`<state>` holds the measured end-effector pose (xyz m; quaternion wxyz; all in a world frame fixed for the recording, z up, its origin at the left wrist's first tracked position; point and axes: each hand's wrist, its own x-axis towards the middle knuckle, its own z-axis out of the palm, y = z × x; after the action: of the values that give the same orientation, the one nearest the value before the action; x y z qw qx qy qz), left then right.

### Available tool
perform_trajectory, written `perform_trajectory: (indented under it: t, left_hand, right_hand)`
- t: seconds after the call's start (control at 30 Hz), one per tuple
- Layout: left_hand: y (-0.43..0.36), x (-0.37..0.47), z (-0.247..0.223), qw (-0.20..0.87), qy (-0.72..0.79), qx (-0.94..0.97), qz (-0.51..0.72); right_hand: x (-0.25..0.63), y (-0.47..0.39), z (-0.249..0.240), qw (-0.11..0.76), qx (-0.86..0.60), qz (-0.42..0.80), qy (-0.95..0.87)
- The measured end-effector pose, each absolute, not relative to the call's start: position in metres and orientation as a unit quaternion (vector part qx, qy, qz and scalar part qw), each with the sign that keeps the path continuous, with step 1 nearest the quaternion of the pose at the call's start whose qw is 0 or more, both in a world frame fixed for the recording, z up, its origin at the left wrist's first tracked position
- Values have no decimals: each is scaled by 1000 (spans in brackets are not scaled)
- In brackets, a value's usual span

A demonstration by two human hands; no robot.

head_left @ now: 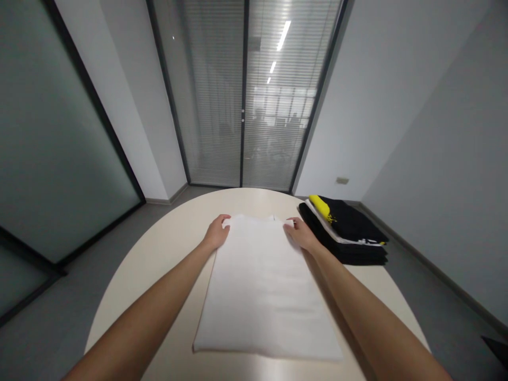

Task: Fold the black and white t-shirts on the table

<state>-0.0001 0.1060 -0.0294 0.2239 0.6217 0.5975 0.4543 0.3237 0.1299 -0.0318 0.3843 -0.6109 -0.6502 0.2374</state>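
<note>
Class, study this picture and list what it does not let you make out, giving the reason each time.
All in the head view:
- White cloth: underside, hidden by its upper surface.
- Table: near edge, cut off by the picture's bottom.
- Folded stack: inner surfaces, hidden between layers.
- Yellow marks: too small and blurred.
- Dark object: cut off by the right edge.

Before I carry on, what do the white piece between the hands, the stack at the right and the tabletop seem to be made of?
White piece: probably woven or knit fabric, matte, with soft creases and a folded edge.
Stack: likely folded cloth, mostly dull black, its layers rounded at the folds.
Tabletop: smooth cream, perhaps laminate, given its faint sheen.
</note>
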Motion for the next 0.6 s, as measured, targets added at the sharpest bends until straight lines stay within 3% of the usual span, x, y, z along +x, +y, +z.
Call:
perform_trajectory:
  t: [0.3, 0.6]
  left_hand:
    - [140, -9, -33, 234, 588, 597, 492]
    - [141, -6, -47, 259, 573, 587, 510]
  right_hand:
    - [326, 155, -35, 419, -610, 176, -649]
    - [323, 160, -47, 401, -617, 177, -654]
